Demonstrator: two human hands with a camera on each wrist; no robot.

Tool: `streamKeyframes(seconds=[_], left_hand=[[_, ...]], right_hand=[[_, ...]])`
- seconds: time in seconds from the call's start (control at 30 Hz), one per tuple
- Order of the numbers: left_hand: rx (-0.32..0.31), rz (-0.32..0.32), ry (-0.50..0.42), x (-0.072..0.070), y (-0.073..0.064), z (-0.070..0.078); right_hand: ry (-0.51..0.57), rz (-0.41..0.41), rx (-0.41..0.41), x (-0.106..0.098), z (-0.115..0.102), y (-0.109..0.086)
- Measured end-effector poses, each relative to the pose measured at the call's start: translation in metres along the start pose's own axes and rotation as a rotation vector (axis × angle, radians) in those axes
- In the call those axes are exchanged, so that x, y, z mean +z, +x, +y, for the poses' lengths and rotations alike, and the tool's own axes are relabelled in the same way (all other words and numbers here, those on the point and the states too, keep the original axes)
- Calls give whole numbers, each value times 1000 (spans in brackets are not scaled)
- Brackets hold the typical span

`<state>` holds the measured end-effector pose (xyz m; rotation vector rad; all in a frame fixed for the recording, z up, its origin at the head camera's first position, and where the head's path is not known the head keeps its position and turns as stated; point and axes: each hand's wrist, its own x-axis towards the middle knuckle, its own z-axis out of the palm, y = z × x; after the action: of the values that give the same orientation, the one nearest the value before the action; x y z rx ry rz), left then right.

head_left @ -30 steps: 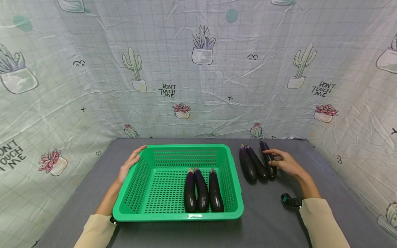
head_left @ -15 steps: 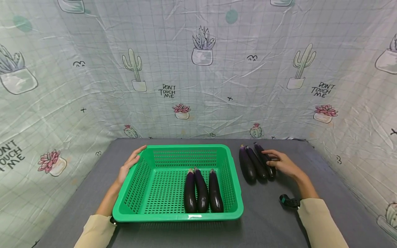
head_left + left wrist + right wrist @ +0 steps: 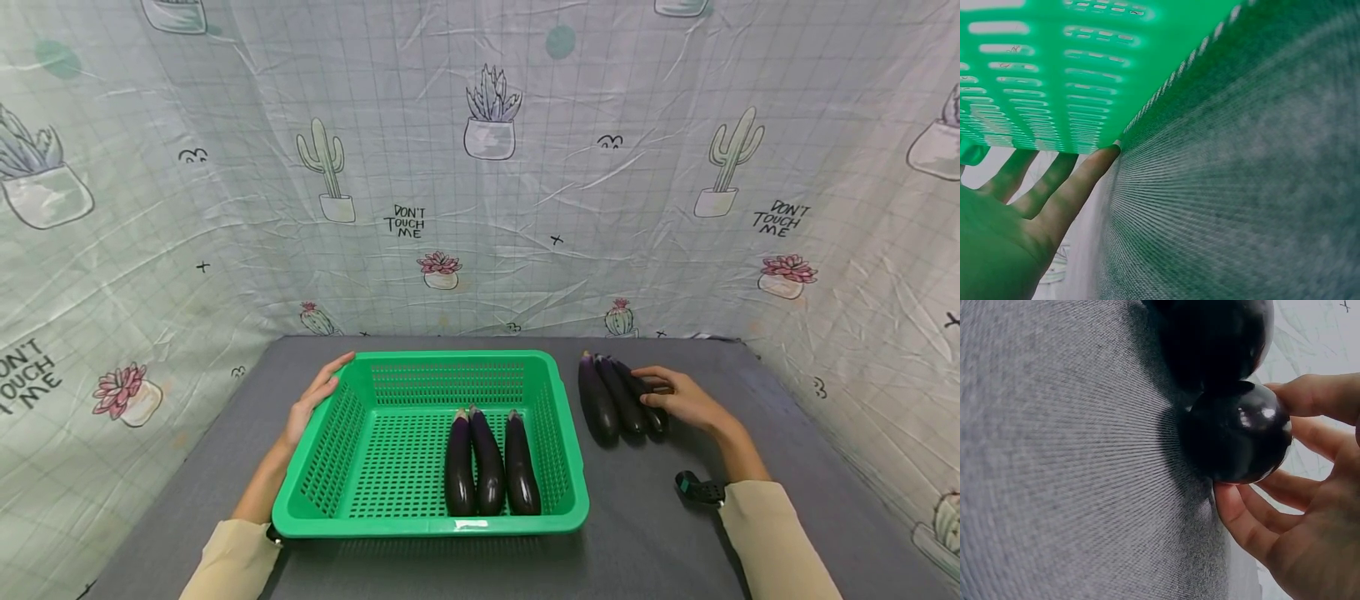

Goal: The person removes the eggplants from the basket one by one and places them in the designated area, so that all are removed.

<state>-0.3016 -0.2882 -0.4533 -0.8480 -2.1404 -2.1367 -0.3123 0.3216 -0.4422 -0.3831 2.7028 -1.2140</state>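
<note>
My left hand [image 3: 306,407] rests along the left side of a green plastic basket [image 3: 431,525]; in the left wrist view its fairly straight fingers [image 3: 1079,190] touch the slotted outer wall. Three glossy dark purple eggplants, including the middle one [image 3: 489,462], lie inside on the basket's right half. On the grey cloth to the basket's right, three more eggplants lie close together. My right hand [image 3: 690,402] holds the rightmost eggplant [image 3: 1238,434], thumb on one side and fingertips on the other. That eggplant's rounded end sits against the neighbouring eggplant [image 3: 1216,337].
A grey cloth [image 3: 622,533] covers the table. Behind and at both sides hangs a pale sheet [image 3: 517,200] printed with potted plants. A black device [image 3: 701,487] is strapped at my right wrist.
My right hand has shifted the rightmost eggplant left, closing the gap to the two beside it. The left hand, the basket and the eggplants inside have stayed put.
</note>
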Motion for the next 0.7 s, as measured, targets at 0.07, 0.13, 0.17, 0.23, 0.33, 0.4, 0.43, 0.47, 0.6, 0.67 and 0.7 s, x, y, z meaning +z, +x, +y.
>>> streamKeyframes(seconds=[0.07,0.13,0.17,0.23,0.33,0.4,0.43,0.47,0.6,0.67,0.7], left_hand=[[-5,1,3,0,0,-1],[-2,3,9,0,0,-1],[-5,1,4,0,0,0],[-8,0,-5,0,0,-1],[-4,0,-14,0,0,-1],[0,3,-9,0,0,-1],[3,2,-7,0,0,-1],[5,0,-6,0,0,-1],[-2,-2,-1,-1,0,-2],[-12,-9,-15,-1,0,-2],[-16,-9,-18,-1,0,-2]], right_hand=[[-2,-2,8,0,0,0],[-6,-2,16,-1,0,0],[-8,-1,19,-1,-1,0],[-16,2,24,-1,-1,0],[-20,1,28,-2,-1,0],[-22,0,27,-3,-1,1],[-23,-2,25,-3,-1,1],[-21,-3,24,-3,-1,1],[-18,-7,19,-3,-1,0],[-16,-7,22,-3,-2,-1],[-18,-6,23,-3,-2,-1]])
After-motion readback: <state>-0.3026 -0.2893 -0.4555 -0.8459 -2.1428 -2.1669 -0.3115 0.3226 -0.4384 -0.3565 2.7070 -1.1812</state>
